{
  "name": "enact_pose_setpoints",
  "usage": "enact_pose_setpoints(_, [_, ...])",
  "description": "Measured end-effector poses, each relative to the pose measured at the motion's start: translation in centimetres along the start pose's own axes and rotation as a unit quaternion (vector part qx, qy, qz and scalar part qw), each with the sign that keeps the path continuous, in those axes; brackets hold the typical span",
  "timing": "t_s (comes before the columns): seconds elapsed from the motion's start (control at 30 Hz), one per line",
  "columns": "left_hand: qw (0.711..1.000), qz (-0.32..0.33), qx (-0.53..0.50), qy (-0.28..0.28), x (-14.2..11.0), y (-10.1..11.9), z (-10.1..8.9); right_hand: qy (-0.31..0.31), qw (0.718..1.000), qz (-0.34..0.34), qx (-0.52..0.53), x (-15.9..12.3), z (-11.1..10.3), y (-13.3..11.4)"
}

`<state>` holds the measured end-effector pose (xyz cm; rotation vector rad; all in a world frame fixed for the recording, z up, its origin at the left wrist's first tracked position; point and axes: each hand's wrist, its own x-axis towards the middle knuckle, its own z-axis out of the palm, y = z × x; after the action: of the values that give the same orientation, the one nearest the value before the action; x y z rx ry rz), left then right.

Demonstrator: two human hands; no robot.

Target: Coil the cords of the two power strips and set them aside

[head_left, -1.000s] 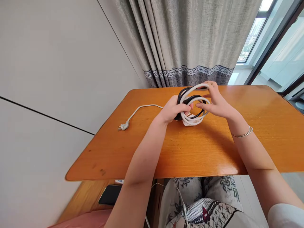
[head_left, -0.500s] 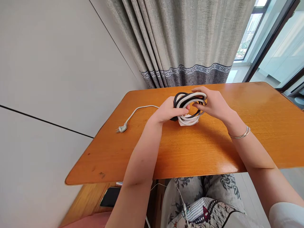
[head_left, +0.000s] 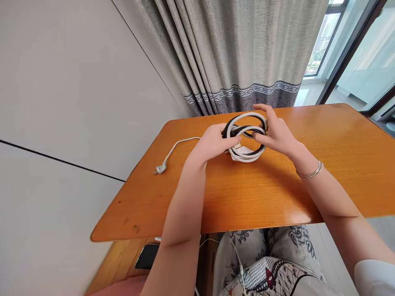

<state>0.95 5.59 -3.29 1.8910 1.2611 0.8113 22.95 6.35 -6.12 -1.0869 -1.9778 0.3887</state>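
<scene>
A coil of white and black cable [head_left: 247, 158] is held above the wooden table [head_left: 262, 197]. My left hand [head_left: 214, 142] grips its left side, thumb over the loops and the other fingers hidden behind. At the coil's right side is my right hand [head_left: 274, 130], its index finger raised away from the cable and its thumb reaching inside the loop. Below and partly behind the loops sits a white object, mostly covered. From behind my left hand a white cord runs left to a plug [head_left: 161, 167] lying on the tabletop.
A grey curtain [head_left: 240, 53] hangs behind the table's far edge. On the left stands a pale panelled wall [head_left: 61, 102]. A dark phone [head_left: 147, 256] lies on a lower wooden surface near my left arm. Glass doors are at the right.
The coil's loops have spread wider and risen slightly. My right hand's fingers have loosened and lifted, while my left hand keeps its grip. The plug has barely shifted in view.
</scene>
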Motion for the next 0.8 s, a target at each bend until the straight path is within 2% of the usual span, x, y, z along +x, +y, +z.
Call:
enact_pose_setpoints(0.17, [0.981,0.056,0.120,0.141,0.2,-0.1,1.2,0.029,0.988,0.033,0.147,0.2,1.1,1.1])
enact_pose_setpoints(0.23, [0.963,0.116,0.145,0.196,0.4,-0.5,1.9,0.049,0.984,0.033,0.166,0.4,1.6,1.8])
enact_pose_setpoints(0.3, [0.939,0.193,0.182,0.217,0.4,-0.7,2.6,0.068,0.985,0.025,0.155,0.7,1.9,2.6])
enact_pose_setpoints(0.37, [0.921,0.251,0.224,0.198,0.3,-0.7,3.3,0.084,0.987,0.017,0.135,0.9,2.1,3.1])
enact_pose_setpoints(0.43, [0.912,0.274,0.257,0.167,0.2,-0.6,3.8,0.089,0.988,0.016,0.124,0.9,2.1,3.4])
enact_pose_setpoints(0.6, [0.904,0.266,0.307,0.132,-0.2,-0.7,3.6,0.070,0.987,0.035,0.141,0.6,1.7,2.5])
enact_pose_setpoints(0.8, [0.902,0.254,0.338,0.091,-0.1,-1.1,2.6,0.031,0.991,0.024,0.126,0.3,1.6,0.4])
